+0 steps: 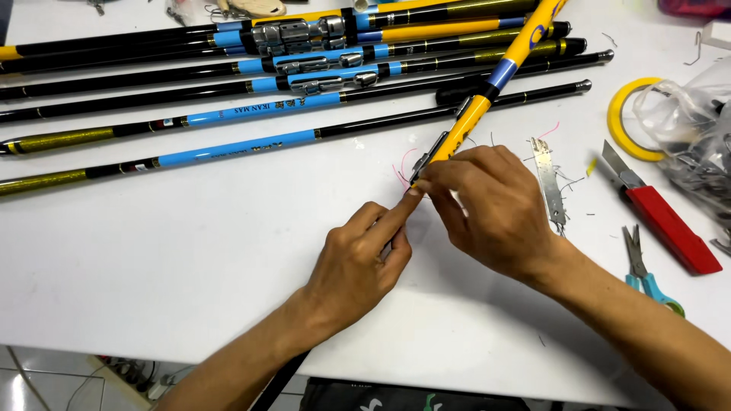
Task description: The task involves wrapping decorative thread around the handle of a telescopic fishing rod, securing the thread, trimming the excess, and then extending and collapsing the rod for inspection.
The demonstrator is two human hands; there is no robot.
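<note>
You look down on a white surface (175,251) under even light; at the frame's lower left, pale floor tiles (46,380) with cables (137,374).

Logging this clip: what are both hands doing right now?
Left hand: closed on the yellow fishing rod, forefinger extended.
Right hand: closed on the same rod.

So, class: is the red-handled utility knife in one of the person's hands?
No, the red-handled utility knife lies on the white table, apart from both hands, which hold the yellow rod.
</note>
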